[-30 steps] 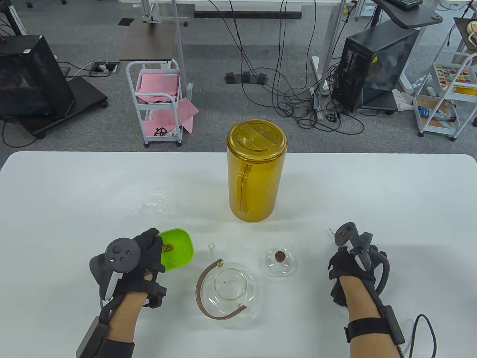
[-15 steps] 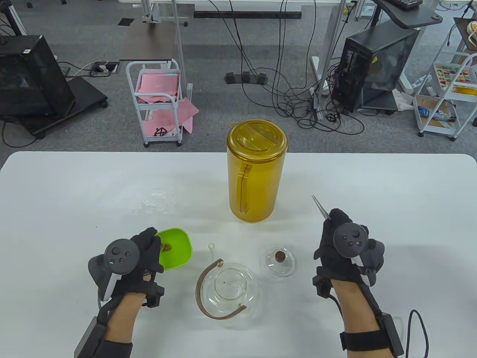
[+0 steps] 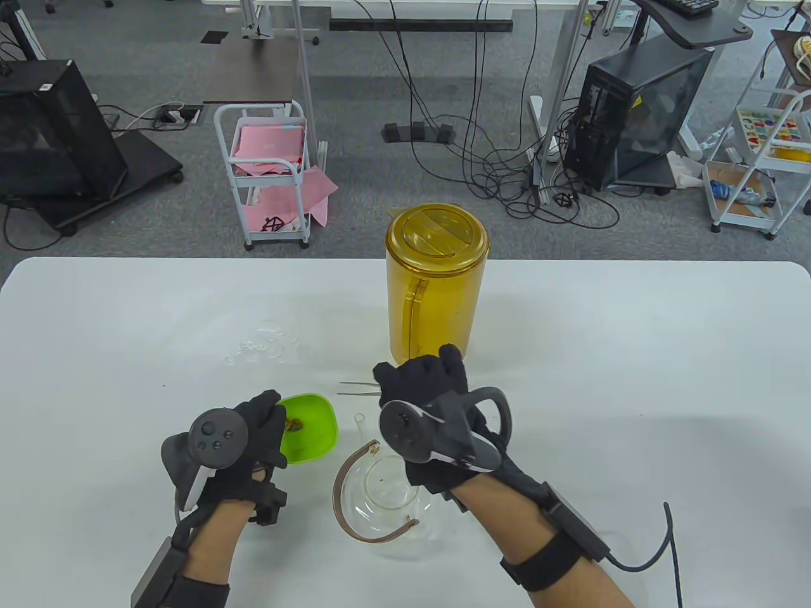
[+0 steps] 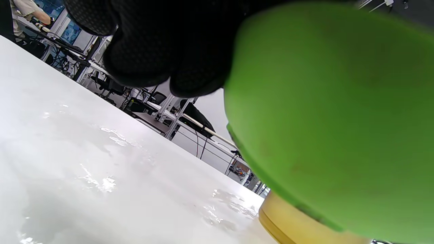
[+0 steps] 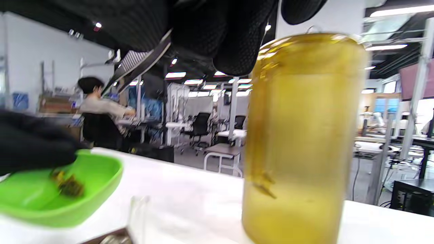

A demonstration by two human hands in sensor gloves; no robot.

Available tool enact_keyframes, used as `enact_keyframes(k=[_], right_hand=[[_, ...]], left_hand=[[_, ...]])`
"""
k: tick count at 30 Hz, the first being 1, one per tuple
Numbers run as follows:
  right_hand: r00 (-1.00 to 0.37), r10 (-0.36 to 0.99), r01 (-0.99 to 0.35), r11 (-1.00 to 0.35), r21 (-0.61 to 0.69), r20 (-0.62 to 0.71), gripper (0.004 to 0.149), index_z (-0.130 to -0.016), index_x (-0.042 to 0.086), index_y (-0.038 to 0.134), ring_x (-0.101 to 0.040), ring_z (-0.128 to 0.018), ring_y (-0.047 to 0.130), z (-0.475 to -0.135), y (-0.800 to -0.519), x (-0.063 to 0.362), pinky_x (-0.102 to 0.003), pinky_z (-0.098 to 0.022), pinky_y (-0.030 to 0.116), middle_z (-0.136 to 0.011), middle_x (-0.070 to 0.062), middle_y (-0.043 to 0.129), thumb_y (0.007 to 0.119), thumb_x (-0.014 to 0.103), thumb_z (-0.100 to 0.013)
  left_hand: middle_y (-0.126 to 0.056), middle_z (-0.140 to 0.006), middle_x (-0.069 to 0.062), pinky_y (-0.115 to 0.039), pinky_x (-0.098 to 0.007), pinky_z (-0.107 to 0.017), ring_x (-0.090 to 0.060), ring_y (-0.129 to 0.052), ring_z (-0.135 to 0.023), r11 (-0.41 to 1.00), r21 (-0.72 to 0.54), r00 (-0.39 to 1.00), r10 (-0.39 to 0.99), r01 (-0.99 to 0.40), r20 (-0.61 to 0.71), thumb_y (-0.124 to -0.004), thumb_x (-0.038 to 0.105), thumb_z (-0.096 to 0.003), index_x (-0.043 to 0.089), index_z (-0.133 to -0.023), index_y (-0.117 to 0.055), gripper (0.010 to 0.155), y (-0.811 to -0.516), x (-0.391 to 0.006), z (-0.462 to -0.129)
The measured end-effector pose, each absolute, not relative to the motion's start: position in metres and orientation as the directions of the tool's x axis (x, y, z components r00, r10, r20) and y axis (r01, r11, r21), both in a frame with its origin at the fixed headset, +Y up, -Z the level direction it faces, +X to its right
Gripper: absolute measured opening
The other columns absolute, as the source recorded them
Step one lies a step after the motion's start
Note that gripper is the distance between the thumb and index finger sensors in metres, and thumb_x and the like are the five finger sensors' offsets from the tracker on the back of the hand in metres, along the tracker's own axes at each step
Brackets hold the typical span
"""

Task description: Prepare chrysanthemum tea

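Two gloved hands are working at the near edge of the white table (image 3: 633,329). The left hand (image 3: 253,437) is gripping the near rim of the green bowl (image 3: 313,427), fingers curled over its edge; the bowl is tilting slightly toward the glass teapot (image 3: 386,494). The right hand (image 3: 431,392) is reaching across above the teapot and pinching a pair of metal tweezers (image 3: 358,388), whose two tips are pointing left, apart, just beyond the bowl's far rim.

The table view is showing a small brown clump of dried chrysanthemum (image 3: 294,423) lying in the bowl next to the left fingers. The teapot is standing uncovered between the two forearms, its brown handle (image 3: 345,487) arching over the left side and its spout (image 3: 360,425) pointing away. The right arm is hiding whatever lies to the right of the teapot.

The left wrist view is showing only the bowl's green underside raised off the table, plus wet patches (image 4: 101,179) on the surface; the flowers are not visible there. The right wrist view is showing the flowers inside the bowl from the side.

The amber lidded pitcher (image 3: 436,291) is standing upright behind the hands, handle facing the person. The right wrist view is also showing a seated person (image 5: 98,112) at a desk far behind.
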State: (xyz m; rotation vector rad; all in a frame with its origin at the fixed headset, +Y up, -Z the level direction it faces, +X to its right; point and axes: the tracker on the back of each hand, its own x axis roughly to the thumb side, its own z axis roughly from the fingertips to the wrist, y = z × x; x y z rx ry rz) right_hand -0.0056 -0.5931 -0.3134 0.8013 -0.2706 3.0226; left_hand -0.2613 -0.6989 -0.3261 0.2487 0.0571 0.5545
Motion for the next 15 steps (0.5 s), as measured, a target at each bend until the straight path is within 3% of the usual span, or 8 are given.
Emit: enact_keyframes(k=[7,15], right_hand=[[-0.816,-0.184,0.13,-0.982,-0.136,0.548,0.051,-0.107,0.025,0.063,-0.031,-0.1,0.073,-0.317,-0.624,-0.059,-0.069,-0.077,0.041,-0.091,-0.001,0.076,0.071,0.04,-0.06],[-0.823,-0.198,0.14,-0.979,-0.148,0.532,0.051,-0.107,0.025,0.063,-0.031,-0.099,0.074,-0.319,-0.637,-0.069,-0.069,-0.077,0.041,-0.091,-0.001,0.076,0.072,0.04,-0.059]], left_hand=[[-0.106,-0.06,-0.004,-0.057,-0.067,-0.07,-0.033,-0.096,-0.054,0.811,0.263,0.846,0.532,-0.522,0.04,-0.085,0.041,-0.0561,0.018,-0.093,-0.087,0.044,-0.695,-0.259,-0.323],[-0.106,-0.059,-0.004,-0.058,-0.067,-0.07,-0.032,-0.097,-0.052,0.795,0.249,0.827,0.559,-0.553,0.053,-0.085,0.041,-0.0561,0.017,-0.092,-0.088,0.044,-0.696,-0.259,-0.324]])
